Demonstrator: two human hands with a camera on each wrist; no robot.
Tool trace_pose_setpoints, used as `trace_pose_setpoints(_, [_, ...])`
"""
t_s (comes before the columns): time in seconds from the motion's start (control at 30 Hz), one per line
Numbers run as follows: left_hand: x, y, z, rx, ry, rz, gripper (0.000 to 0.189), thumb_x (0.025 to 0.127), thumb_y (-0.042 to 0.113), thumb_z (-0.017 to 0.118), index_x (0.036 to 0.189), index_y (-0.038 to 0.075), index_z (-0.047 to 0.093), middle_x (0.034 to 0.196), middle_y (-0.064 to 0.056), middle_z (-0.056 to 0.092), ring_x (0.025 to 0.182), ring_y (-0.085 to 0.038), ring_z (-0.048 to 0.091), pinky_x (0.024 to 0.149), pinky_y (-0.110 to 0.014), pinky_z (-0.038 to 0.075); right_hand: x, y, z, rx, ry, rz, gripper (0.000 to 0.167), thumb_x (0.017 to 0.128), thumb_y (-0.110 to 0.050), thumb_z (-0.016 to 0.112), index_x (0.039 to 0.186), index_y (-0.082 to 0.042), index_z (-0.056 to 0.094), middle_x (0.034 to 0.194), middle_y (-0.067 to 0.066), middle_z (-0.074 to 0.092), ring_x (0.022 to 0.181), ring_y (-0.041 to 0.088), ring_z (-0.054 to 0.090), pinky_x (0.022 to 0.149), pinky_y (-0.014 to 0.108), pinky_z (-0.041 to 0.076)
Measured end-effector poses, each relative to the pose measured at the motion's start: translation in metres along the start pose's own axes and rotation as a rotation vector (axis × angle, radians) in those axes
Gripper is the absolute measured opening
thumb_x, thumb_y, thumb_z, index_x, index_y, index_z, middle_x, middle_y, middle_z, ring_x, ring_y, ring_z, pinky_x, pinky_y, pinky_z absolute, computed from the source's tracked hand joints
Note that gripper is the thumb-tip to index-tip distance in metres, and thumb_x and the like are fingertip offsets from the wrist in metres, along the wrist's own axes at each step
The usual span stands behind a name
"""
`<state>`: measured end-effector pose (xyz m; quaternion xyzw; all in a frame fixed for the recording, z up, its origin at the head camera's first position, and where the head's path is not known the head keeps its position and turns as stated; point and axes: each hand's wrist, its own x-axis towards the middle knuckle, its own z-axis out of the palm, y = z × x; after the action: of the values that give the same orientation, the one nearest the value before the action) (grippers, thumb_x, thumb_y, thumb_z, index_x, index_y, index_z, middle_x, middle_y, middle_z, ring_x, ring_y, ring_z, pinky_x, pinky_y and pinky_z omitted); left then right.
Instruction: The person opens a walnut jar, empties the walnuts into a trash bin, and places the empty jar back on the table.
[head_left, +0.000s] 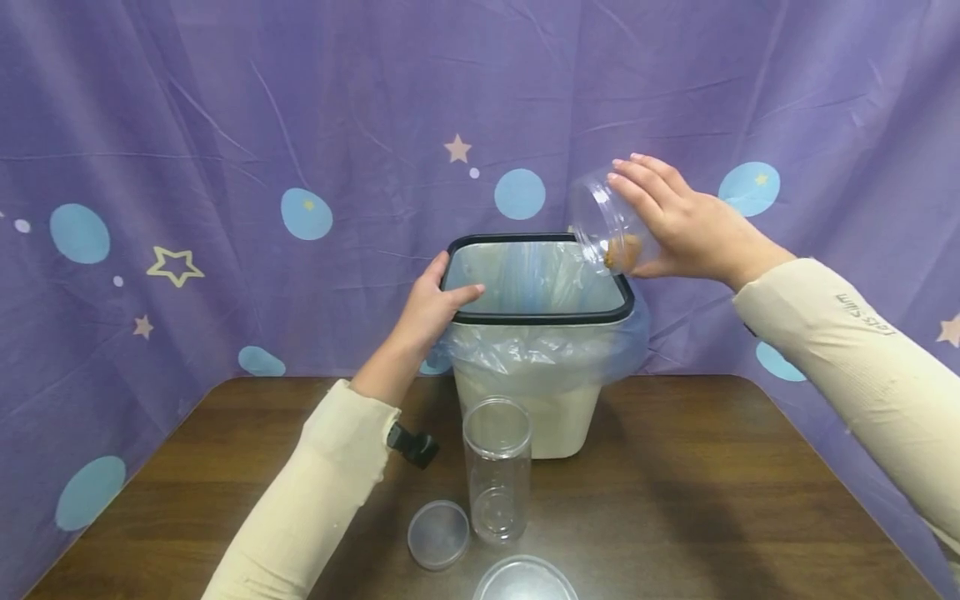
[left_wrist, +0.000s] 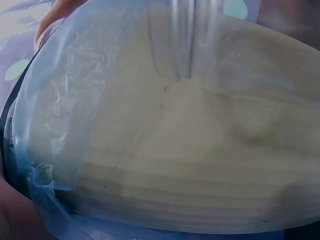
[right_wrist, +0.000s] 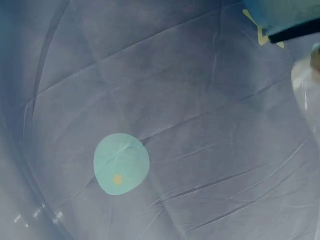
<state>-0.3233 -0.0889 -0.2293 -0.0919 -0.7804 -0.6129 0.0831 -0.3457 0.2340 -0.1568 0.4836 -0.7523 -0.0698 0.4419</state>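
Note:
In the head view, my left hand (head_left: 427, 308) grips the near-left part of the black rim of a cream trash bin (head_left: 555, 417), thumb over the inside. A bluish see-through bag (head_left: 525, 362) lines the bin and folds down outside. My right hand (head_left: 686, 221) holds a clear plastic jar (head_left: 592, 208) by its base, tilted mouth-down over the bin's right rim. A brown clump (head_left: 624, 252) sits low inside this jar; its kind is unclear. The left wrist view is filled by the bin's ribbed wall (left_wrist: 150, 135) and the bag (left_wrist: 65, 100).
A tall clear jar (head_left: 497, 475) stands upright on the wooden table (head_left: 697, 500) before the bin. Beside it lies a small round lid (head_left: 438, 535), and a larger round lid (head_left: 525, 582) is cut by the lower edge. A purple patterned curtain (head_left: 375, 100) hangs behind.

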Motion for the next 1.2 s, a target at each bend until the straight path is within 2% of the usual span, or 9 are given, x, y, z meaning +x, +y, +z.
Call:
trace_pose_setpoints(0.1, [-0.0003, 0.0001, 0.0003, 0.001, 0.005, 0.002, 0.083, 0.083, 0.015, 0.067, 0.15, 0.003, 0.018, 0.157, -0.009, 0.017, 0.143, -0.015, 0.011, 0.116, -0.027, 0.011, 0.0001, -0.0008, 0.0015, -0.011, 0.014, -0.002, 0.106, 0.05, -0.026, 0.088, 0.135, 0.01, 0.036, 0.135, 0.03, 0.041, 0.128, 0.045, 0.034, 0.095, 0.052, 0.044])
trace_pose_setpoints(0.17, [-0.0004, 0.0003, 0.0007, 0.006, 0.004, 0.001, 0.083, 0.083, 0.015, 0.067, 0.15, 0.003, 0.018, 0.157, -0.009, 0.017, 0.143, -0.016, 0.011, 0.116, -0.027, 0.011, 0.0002, -0.0012, 0.0017, 0.021, 0.014, 0.01, 0.107, 0.049, -0.024, 0.089, 0.135, 0.01, 0.035, 0.135, 0.03, 0.041, 0.128, 0.045, 0.034, 0.099, 0.051, 0.042])
trace_pose_setpoints(0.43, [-0.0006, 0.0016, 0.0023, -0.009, 0.006, 0.0, 0.083, 0.083, 0.015, 0.067, 0.15, 0.003, 0.019, 0.157, -0.008, 0.017, 0.143, -0.015, 0.011, 0.116, -0.027, 0.011, 0.0017, 0.0006, -0.0029, 0.01, -0.006, 0.038, 0.111, 0.046, -0.022, 0.091, 0.136, 0.009, 0.034, 0.137, 0.029, 0.039, 0.13, 0.045, 0.032, 0.096, 0.053, 0.043])
trace_pose_setpoints(0.63, [-0.0013, 0.003, 0.0028, 0.003, 0.004, 0.005, 0.084, 0.083, 0.015, 0.067, 0.15, 0.003, 0.018, 0.157, -0.008, 0.016, 0.143, -0.015, 0.011, 0.116, -0.027, 0.011, 0.0, 0.0022, -0.0038, 0.037, -0.025, 0.032, 0.113, 0.043, -0.022, 0.092, 0.135, 0.009, 0.035, 0.136, 0.029, 0.039, 0.13, 0.044, 0.032, 0.099, 0.053, 0.041])
trace_pose_setpoints(0.9, [0.0004, 0.004, 0.0027, 0.015, -0.006, -0.01, 0.083, 0.084, 0.019, 0.067, 0.15, 0.004, 0.018, 0.157, -0.007, 0.016, 0.143, -0.015, 0.01, 0.116, -0.027, 0.011, -0.0018, 0.0022, -0.0035, 0.037, -0.047, 0.036, 0.116, 0.042, -0.02, 0.092, 0.138, 0.007, 0.032, 0.139, 0.027, 0.037, 0.133, 0.042, 0.029, 0.089, 0.056, 0.046])
trace_pose_setpoints(1.07, [0.0006, 0.0036, 0.0031, 0.016, -0.003, 0.008, 0.083, 0.084, 0.018, 0.067, 0.15, 0.003, 0.018, 0.157, -0.009, 0.016, 0.143, -0.015, 0.011, 0.116, -0.026, 0.011, 0.0013, 0.0005, -0.0039, 0.014, -0.047, 0.017, 0.117, 0.041, -0.019, 0.093, 0.138, 0.006, 0.032, 0.139, 0.026, 0.037, 0.132, 0.041, 0.03, 0.079, 0.055, 0.05])
trace_pose_setpoints(1.2, [0.0001, 0.0042, 0.0038, 0.025, -0.001, 0.007, 0.083, 0.084, 0.018, 0.067, 0.15, 0.004, 0.019, 0.157, -0.008, 0.017, 0.143, -0.015, 0.011, 0.116, -0.026, 0.011, 0.0032, -0.0001, -0.0048, -0.02, -0.048, -0.023, 0.115, 0.043, -0.02, 0.093, 0.138, 0.007, 0.033, 0.139, 0.027, 0.037, 0.131, 0.043, 0.032, 0.077, 0.053, 0.052])
